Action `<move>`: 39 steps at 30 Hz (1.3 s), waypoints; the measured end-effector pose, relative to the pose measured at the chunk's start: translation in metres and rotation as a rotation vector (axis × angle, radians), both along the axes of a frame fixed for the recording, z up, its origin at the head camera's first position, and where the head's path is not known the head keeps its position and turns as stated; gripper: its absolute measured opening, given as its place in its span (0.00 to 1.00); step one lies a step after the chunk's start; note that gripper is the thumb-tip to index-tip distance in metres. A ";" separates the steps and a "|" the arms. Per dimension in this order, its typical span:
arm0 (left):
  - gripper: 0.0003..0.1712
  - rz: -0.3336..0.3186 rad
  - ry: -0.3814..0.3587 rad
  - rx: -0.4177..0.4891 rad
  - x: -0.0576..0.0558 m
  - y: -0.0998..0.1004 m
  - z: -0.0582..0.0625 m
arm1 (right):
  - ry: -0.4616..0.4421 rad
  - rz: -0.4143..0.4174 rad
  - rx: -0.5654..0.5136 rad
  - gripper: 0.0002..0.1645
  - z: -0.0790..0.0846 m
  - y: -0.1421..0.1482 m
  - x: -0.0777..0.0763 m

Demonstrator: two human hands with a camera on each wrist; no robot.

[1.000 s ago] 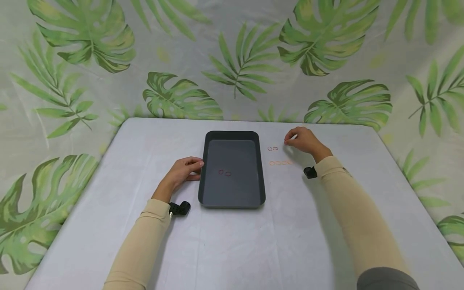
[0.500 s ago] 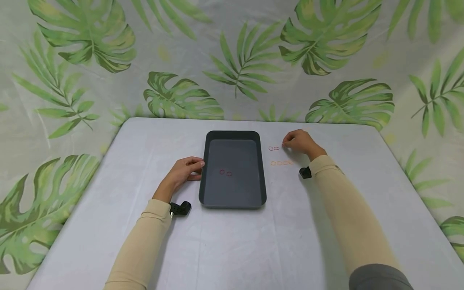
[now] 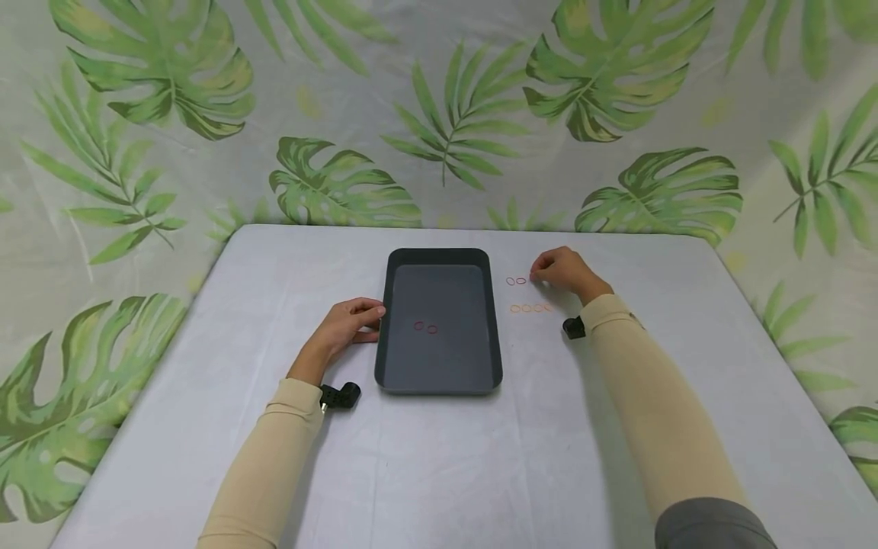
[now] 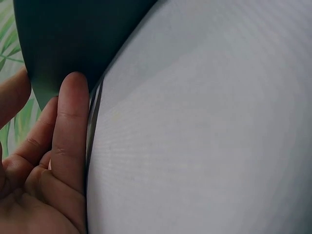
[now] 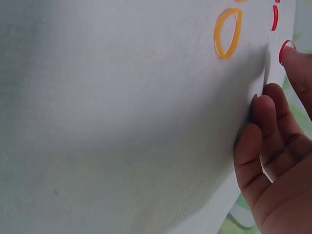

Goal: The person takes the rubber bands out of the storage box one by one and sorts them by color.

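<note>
My left hand (image 3: 346, 324) rests at the left side of a dark grey baking tray (image 3: 387, 366), its fingers (image 4: 70, 126) extended against the outer wall. Two red rubber bands (image 3: 432, 330) lie inside the tray. Right of the tray, my right hand (image 3: 565, 271) pinches another red rubber band (image 5: 281, 54) at the fingertips, close to the tabletop. Just left of these fingertips lie two red rubber bands (image 3: 521, 281) side by side. A row of several orange rubber bands (image 3: 527, 309) lies nearer me, the rightmost one near the right hand's shadow.
A white cloth covers the table (image 3: 446, 473). Behind it hangs a leaf-patterned curtain (image 3: 466, 114). Each wrist bears a small black camera, the left one (image 3: 343, 395) close to the tray's lower left corner.
My right hand has moved slightly left and toward me with the red rubber band, closer to the two red ones on the table. The left hand and tray stay put.
</note>
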State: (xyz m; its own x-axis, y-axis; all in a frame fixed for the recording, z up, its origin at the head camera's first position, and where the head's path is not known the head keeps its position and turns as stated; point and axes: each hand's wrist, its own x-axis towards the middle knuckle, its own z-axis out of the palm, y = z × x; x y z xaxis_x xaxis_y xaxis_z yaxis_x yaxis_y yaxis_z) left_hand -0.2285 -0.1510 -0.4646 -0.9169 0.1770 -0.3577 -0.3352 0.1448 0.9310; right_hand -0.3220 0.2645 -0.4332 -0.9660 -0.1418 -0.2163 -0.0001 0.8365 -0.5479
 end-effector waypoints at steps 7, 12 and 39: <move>0.26 0.000 -0.004 0.000 0.000 0.000 -0.001 | -0.019 -0.009 -0.012 0.11 -0.003 0.003 0.000; 0.25 0.005 -0.003 -0.002 0.001 0.000 -0.002 | -0.017 -0.006 -0.024 0.11 -0.007 0.002 -0.002; 0.26 -0.002 0.009 -0.019 -0.002 0.002 0.001 | 0.033 0.032 0.011 0.12 -0.009 0.003 -0.006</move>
